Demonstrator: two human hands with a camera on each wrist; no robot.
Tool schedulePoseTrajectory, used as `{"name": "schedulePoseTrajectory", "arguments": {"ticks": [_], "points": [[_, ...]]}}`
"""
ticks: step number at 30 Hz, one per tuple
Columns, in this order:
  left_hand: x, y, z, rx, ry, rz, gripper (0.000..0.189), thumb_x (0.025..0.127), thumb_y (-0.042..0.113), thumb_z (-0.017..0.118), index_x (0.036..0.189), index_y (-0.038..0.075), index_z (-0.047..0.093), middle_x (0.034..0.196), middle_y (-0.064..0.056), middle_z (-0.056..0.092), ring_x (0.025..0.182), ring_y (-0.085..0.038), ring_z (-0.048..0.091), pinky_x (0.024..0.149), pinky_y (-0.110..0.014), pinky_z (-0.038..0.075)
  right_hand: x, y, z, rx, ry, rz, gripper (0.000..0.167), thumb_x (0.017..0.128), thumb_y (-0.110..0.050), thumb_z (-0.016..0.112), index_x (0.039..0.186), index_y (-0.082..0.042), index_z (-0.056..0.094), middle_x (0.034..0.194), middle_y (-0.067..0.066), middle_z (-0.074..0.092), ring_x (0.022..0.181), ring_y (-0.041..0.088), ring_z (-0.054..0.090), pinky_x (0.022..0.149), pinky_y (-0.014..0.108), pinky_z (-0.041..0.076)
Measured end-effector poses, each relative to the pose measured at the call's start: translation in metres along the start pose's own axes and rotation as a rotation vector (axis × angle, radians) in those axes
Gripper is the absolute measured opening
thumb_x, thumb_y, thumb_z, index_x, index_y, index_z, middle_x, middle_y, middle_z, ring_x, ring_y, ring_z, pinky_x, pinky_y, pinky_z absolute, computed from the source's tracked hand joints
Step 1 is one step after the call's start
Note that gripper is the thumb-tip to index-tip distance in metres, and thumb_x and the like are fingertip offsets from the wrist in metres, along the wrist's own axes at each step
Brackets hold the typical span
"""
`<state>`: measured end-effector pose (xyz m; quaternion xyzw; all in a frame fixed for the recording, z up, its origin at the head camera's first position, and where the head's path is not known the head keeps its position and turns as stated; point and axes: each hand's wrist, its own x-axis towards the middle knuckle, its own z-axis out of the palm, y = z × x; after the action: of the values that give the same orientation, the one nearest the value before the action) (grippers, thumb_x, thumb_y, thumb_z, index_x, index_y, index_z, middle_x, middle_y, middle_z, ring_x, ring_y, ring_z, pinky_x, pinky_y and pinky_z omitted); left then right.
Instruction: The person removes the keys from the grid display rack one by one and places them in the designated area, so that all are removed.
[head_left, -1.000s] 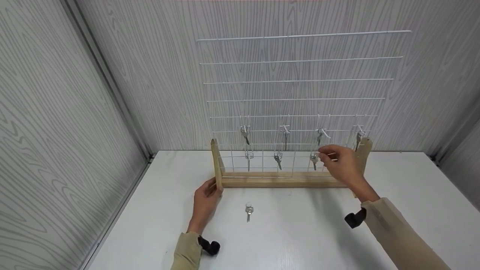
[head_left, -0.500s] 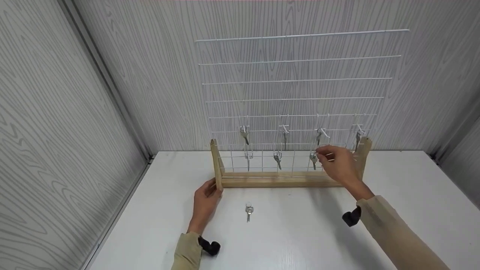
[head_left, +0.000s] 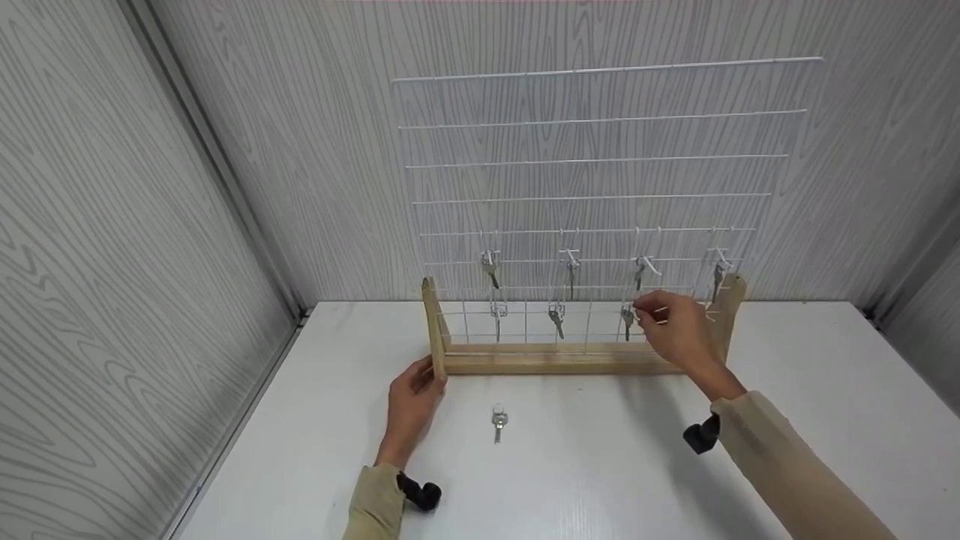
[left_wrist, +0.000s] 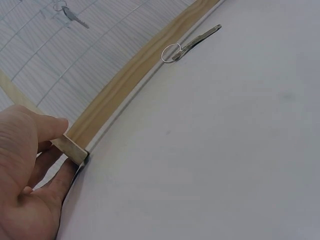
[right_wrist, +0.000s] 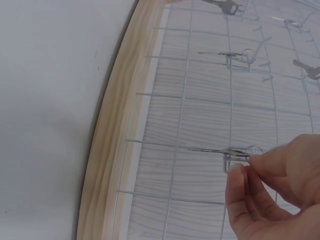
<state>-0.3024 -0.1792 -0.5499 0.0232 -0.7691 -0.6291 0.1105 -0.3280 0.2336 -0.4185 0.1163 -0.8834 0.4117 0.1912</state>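
My left hand [head_left: 411, 401] grips the foot of the left wooden upright [head_left: 434, 330] of a white wire grid rack. In the left wrist view, its fingers and thumb lie on both sides of the wooden end [left_wrist: 71, 150]. My right hand [head_left: 679, 334] is at the lower row of hooks, pinching the ring of a key [head_left: 628, 321]. Seen from the right wrist, that key [right_wrist: 210, 150] hangs at a white hook, its ring [right_wrist: 255, 148] right at the fingertips. A loose key [head_left: 499, 429] with a ring lies on the table before the rack.
Several keys hang on the rack's other hooks, among them an upper-left key [head_left: 490, 271] and a lower-middle key [head_left: 556, 322]. A wooden crossbar [head_left: 562, 366] runs along the rack's base. The white table [head_left: 585, 465] meets grey wood-patterned panels [head_left: 300, 150] behind and beside.
My right hand has shifted slightly left, closer to the hook and its key. The left hand stays on the upright, and the loose key has not moved.
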Motion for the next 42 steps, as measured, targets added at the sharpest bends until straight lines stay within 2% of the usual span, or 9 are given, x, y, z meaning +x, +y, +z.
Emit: {"name": "schedulePoseTrajectory", "arguments": {"ticks": [13,22,31,36,42], "points": [[0.0,0.001,0.0,-0.024,0.003,-0.003,0.046,0.103,0.01,0.07,0.148,0.004,0.061,0.147,-0.021,0.064,0.139,-0.036,0.061,0.108,-0.034,0.059,-0.002,0.003,0.004,0.002,0.016,-0.007,0.017,0.104,-0.003,0.064,0.111,0.005,0.077,0.1,0.023,0.076,0.086,0.038,0.076,0.062,0.01,0.053],[0.001,0.0,-0.001,-0.04,-0.013,-0.003,0.047,0.104,0.01,0.068,0.149,0.004,0.06,0.148,-0.021,0.063,0.139,-0.036,0.061,0.109,-0.035,0.059,-0.003,0.001,-0.001,0.008,0.016,-0.023,0.017,0.105,-0.005,0.064,0.111,0.004,0.078,0.099,0.02,0.077,0.083,0.028,0.076,0.064,0.011,0.055],[0.0,0.0,-0.001,-0.029,-0.013,-0.012,0.047,0.104,0.011,0.07,0.15,0.006,0.06,0.148,-0.019,0.064,0.137,-0.034,0.062,0.106,-0.033,0.06,-0.007,-0.002,-0.004,0.014,0.002,-0.02,0.017,0.105,-0.004,0.065,0.112,0.004,0.077,0.1,0.021,0.077,0.083,0.035,0.076,0.063,0.012,0.055],[0.0,-0.001,-0.001,-0.053,-0.016,-0.005,0.048,0.104,0.009,0.069,0.15,0.004,0.059,0.148,-0.021,0.062,0.139,-0.036,0.061,0.108,-0.036,0.059,-0.009,-0.005,-0.006,0.015,-0.008,-0.027,0.016,0.105,-0.004,0.065,0.112,0.005,0.077,0.1,0.021,0.077,0.082,0.028,0.076,0.064,0.012,0.056],[-0.001,0.001,-0.001,-0.04,-0.007,-0.007,0.048,0.103,0.008,0.069,0.15,0.003,0.059,0.148,-0.023,0.062,0.139,-0.038,0.06,0.111,-0.039,0.058,-0.012,-0.008,-0.009,0.028,-0.011,-0.029,0.015,0.105,-0.004,0.066,0.111,0.005,0.077,0.101,0.021,0.077,0.079,0.021,0.074,0.065,0.012,0.056]]}}
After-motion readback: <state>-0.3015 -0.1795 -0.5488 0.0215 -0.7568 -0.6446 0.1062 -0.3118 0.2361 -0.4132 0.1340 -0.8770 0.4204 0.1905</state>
